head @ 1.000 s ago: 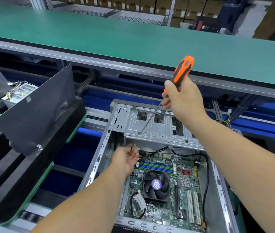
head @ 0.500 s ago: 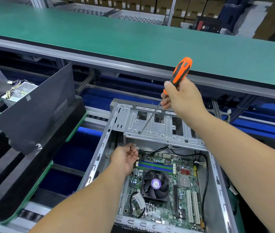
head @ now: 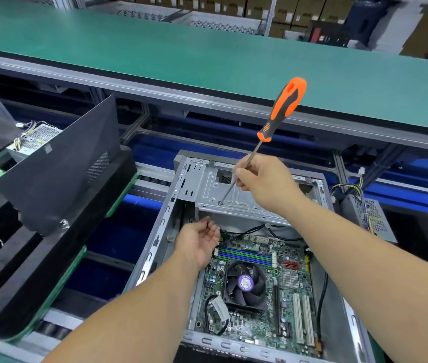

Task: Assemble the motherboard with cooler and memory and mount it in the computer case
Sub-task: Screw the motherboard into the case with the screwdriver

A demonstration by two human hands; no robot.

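R hand [head: 266, 183] pinches screwdriver [head: 282, 111] shaft, tip on case [head: 155, 242] bracket; L hand [head: 199, 241] loosely cupped by motherboard [head: 281, 286], maybe holding a screw.

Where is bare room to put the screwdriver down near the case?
The green bench top behind the computer case is bare and wide. Inside the case it is crowded: the motherboard fills the floor, with the cooler fan, cables and the left hand. The screwdriver is gripped by the right hand.
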